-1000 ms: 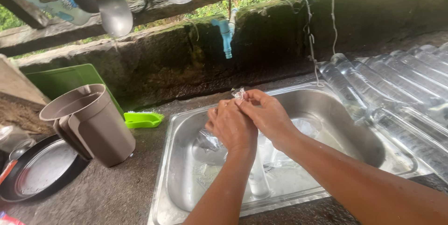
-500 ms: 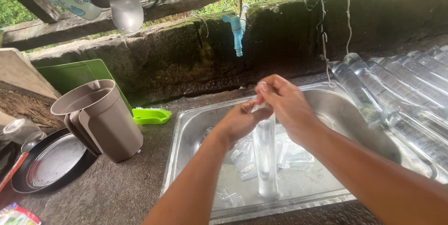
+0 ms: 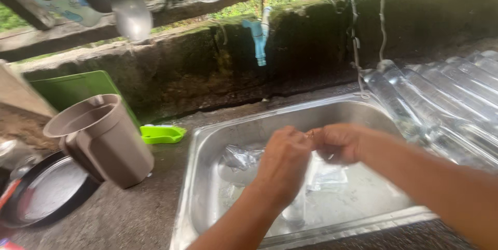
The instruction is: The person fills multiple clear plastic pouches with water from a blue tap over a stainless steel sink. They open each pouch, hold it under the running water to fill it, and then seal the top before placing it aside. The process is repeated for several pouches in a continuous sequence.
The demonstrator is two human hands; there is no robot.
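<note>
Both my hands meet over a steel sink [image 3: 203, 141]. My left hand [image 3: 282, 164] and my right hand [image 3: 340, 143] pinch together, fingertips touching, on the top of a narrow clear plastic bag [image 3: 295, 211]. The bag hangs down into the basin, blurred and partly hidden behind my left wrist. More crumpled clear plastic bags [image 3: 239, 156] lie wet on the sink bottom under my hands.
A brown plastic jug [image 3: 104, 138] stands left of the sink, with a black round pan [image 3: 41, 193] beside it. A green soap dish [image 3: 162, 134] and a green board [image 3: 72, 89] sit behind them. Clear bottles [image 3: 441, 94] lie in a row on the right. A blue tap [image 3: 258, 37] juts from the mossy wall.
My hands rose from low in the basin, lifting the narrow bag, and now hold pinched together at its top.
</note>
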